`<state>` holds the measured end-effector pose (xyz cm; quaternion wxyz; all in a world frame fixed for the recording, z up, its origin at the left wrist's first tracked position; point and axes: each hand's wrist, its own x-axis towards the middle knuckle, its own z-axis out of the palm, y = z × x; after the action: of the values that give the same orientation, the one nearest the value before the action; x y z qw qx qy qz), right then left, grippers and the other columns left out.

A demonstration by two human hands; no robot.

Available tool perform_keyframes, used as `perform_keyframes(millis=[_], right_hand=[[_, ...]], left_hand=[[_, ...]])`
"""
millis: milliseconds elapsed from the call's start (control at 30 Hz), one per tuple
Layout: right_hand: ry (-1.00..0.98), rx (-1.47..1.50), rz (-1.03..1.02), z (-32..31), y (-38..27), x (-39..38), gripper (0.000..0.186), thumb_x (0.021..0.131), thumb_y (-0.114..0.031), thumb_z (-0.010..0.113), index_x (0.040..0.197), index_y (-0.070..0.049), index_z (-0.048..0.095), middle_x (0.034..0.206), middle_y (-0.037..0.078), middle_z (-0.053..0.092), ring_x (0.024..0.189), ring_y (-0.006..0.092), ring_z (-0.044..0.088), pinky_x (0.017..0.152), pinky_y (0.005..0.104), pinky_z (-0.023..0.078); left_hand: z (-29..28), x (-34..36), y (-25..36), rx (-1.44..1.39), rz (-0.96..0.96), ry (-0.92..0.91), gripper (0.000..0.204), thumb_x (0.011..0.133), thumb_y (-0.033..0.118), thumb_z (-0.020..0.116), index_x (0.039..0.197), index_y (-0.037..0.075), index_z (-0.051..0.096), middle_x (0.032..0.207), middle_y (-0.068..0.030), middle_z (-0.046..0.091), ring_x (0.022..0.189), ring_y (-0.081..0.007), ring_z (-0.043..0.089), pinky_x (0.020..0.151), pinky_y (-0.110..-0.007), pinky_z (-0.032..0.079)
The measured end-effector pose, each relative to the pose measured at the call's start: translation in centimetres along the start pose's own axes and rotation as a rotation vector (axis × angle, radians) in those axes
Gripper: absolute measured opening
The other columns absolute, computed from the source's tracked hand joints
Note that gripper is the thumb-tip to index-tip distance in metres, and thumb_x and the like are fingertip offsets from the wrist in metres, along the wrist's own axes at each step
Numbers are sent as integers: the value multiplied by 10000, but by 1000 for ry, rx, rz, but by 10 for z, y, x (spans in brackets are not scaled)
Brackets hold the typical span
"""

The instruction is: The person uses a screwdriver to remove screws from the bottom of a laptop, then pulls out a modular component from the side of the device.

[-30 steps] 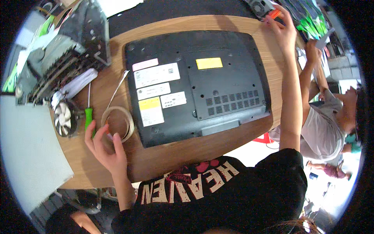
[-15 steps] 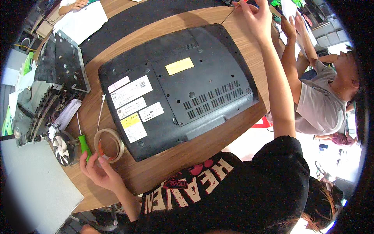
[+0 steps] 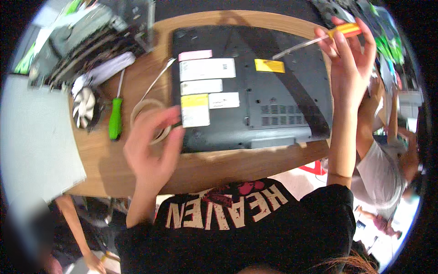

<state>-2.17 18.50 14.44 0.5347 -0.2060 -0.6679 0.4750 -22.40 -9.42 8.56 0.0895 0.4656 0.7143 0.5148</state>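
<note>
A black laptop [image 3: 292, 96] lies underside up on the wooden table, with stickers and vent slots showing. Wrapped around the yellow-and-orange handle of a screwdriver [image 3: 345, 31], my right hand [image 3: 349, 64] is closed above the laptop's right side. The shaft slants down-left, its tip over the yellow sticker [image 3: 269, 65]; whether it touches cannot be told. My left hand [image 3: 153, 148], blurred, is by the laptop's left edge, thumb and forefinger curled toward each other around a small dark bit I cannot make out. Behind that hand sits a tape roll [image 3: 142, 108], partly hidden.
Left of the laptop lie a green-handled screwdriver [image 3: 116, 119], a thin white stick [image 3: 157, 80] and a small fan [image 3: 84, 108]. A metal chassis [image 3: 91, 36] stands at the back left. Another person [image 3: 381, 169] is at the right; another's arm [image 3: 75, 228] shows at lower left.
The view has turned, levelling the laptop. My right hand has brought the screwdriver from beyond the laptop's far corner over its underside. My left hand has moved to the laptop's left edge.
</note>
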Motion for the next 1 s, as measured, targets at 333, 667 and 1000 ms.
perform_keyframes(millis=[333, 667, 1000], right_hand=[[-253, 191, 120, 75, -31, -62, 513, 946, -51, 531, 1398, -111, 296, 1237, 203, 516, 888, 325, 677, 727, 327, 578], [-300, 236, 214, 87, -13, -82, 498, 944, -45, 532, 1386, -128, 317, 1245, 206, 505, 905, 344, 671, 746, 353, 588], [-271, 111, 77, 64, -9, -84, 472, 953, -33, 509, 1375, -151, 332, 1262, 216, 483, 921, 335, 665, 772, 374, 579]], left_hand=[[28, 1, 13, -267, 30, -92, 155, 777, 50, 735, 917, 12, 681, 793, -101, 683, 652, -142, 638, 597, -263, 486], [5, -10, 0, -194, -21, -149, 56, 792, 13, 690, 846, 0, 682, 735, -85, 661, 611, -154, 611, 570, -252, 467], [-37, 2, -36, 448, 137, -86, 122, 777, 25, 659, 895, 26, 687, 872, -86, 632, 760, -240, 597, 689, -337, 476]])
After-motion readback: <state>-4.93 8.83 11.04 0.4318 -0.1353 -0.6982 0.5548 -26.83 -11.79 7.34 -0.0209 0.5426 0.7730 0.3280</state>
